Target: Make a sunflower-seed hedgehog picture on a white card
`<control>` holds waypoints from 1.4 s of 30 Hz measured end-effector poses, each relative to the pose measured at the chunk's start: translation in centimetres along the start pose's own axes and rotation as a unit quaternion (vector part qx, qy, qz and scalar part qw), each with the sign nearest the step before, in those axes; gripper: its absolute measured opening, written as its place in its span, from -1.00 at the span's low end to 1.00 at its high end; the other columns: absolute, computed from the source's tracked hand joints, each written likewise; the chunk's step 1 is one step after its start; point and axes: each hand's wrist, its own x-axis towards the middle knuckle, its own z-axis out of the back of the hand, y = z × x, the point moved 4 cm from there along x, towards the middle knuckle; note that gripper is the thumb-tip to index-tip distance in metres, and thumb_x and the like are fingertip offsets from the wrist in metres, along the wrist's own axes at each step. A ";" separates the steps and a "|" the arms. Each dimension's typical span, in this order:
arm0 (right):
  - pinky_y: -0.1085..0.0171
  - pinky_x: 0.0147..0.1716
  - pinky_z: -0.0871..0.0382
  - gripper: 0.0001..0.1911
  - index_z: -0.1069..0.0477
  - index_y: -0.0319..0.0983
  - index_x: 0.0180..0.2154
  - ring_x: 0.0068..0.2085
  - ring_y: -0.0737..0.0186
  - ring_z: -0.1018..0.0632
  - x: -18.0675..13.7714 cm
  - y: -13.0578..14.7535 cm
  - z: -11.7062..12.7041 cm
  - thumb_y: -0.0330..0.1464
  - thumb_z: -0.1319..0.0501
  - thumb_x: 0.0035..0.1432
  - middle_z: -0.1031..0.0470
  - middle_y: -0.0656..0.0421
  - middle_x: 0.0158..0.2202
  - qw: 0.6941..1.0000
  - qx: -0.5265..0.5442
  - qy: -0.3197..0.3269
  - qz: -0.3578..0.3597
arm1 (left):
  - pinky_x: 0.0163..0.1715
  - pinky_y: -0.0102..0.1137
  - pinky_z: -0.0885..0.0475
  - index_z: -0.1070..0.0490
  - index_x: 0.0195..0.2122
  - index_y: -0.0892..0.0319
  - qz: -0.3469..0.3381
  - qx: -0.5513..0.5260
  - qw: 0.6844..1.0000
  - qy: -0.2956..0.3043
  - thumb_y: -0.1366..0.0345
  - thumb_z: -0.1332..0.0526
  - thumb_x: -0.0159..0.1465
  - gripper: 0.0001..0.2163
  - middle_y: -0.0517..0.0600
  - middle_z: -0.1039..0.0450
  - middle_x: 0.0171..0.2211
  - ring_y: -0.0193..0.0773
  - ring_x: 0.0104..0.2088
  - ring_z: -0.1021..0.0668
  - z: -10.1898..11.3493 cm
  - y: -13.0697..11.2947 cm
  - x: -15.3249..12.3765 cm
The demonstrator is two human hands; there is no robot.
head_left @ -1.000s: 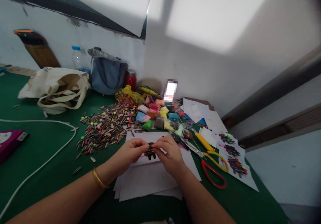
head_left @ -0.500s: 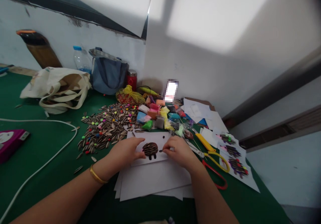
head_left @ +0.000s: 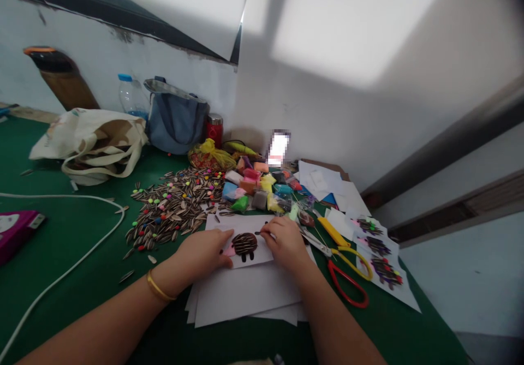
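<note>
A small brown hedgehog figure (head_left: pixel 244 244), covered with sunflower seeds, lies on a white paper card (head_left: pixel 241 226) on top of a stack of white sheets (head_left: pixel 245 294). My left hand (head_left: pixel 203 255) presses down on the card just left of the figure, fingers together. My right hand (head_left: pixel 283 243) is at the figure's upper right, its fingers pinched on a single dark seed (head_left: pixel 258 233) that points at the figure's back.
A heap of sunflower seeds with coloured beads (head_left: pixel 174 207) lies to the left. Clay packets (head_left: pixel 257 187), yellow-and-red scissors (head_left: pixel 347 267) and finished hedgehog cards (head_left: pixel 379 258) lie to the right. Bags (head_left: pixel 92 141), a bottle (head_left: pixel 130 95) and a white cable (head_left: pixel 65 267) are on the green table (head_left: pixel 61 234).
Both hands were together over the figure; they parted, and the figure now shows on the card. My right hand has moved up to the figure's upper right with a seed.
</note>
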 end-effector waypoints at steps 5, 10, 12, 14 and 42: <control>0.19 -0.17 -0.14 -0.91 -0.56 -0.15 -0.31 -0.18 0.16 -0.44 0.1 0.7 -0.8 -0.38 -0.27 0.23 -0.53 0.17 -0.29 0.999 -0.028 0.027 0.006 | -0.15 -0.22 -0.40 -0.32 0.22 0.03 -0.014 0.000 1.000 0.006 0.05 -0.35 0.06 -0.33 0.14 -0.55 -0.03 0.09 -0.07 -0.57 0.1 0.0 0.0; 0.19 -0.17 -0.13 -0.92 -0.55 -0.16 -0.30 -0.16 0.16 -0.44 0.3 0.9 -1.2 -0.41 -0.28 0.23 -0.53 0.17 -0.29 0.999 -0.031 0.027 0.004 | -0.16 -0.20 -0.40 -0.32 0.23 0.04 -0.014 -0.006 1.000 0.009 0.06 -0.34 0.05 -0.32 0.16 -0.55 -0.04 0.11 -0.07 -0.57 0.2 -0.1 0.0; 0.19 -0.17 -0.13 -0.92 -0.56 -0.16 -0.31 -0.17 0.17 -0.44 0.3 0.9 -1.3 -0.41 -0.28 0.22 -0.53 0.18 -0.29 0.999 -0.034 0.028 0.006 | -0.14 -0.19 -0.40 -0.32 0.23 0.05 -0.014 -0.014 1.000 0.010 0.07 -0.35 0.05 -0.32 0.17 -0.55 -0.03 0.12 -0.06 -0.56 0.2 -0.1 0.0; 0.20 -0.18 -0.13 -0.92 -0.56 -0.16 -0.30 -0.17 0.18 -0.44 0.3 1.0 -1.4 -0.42 -0.28 0.22 -0.53 0.18 -0.29 0.999 -0.040 0.031 0.008 | -0.13 -0.18 -0.39 -0.32 0.23 0.06 -0.013 -0.022 1.000 0.011 0.08 -0.36 0.04 -0.31 0.19 -0.54 -0.02 0.13 -0.05 -0.56 0.2 -0.1 -0.1; 0.18 -0.13 -0.14 -0.84 -0.56 -0.15 -0.23 -0.13 0.16 -0.41 0.9 1.5 -2.0 -0.46 -0.21 0.24 -0.53 0.15 -0.24 0.993 -0.082 0.070 0.043 | -0.13 -0.23 -0.38 -0.29 0.25 0.03 -0.001 -0.019 1.000 0.016 0.08 -0.35 0.04 -0.29 0.16 -0.53 0.01 0.10 -0.04 -0.55 0.3 0.0 -0.1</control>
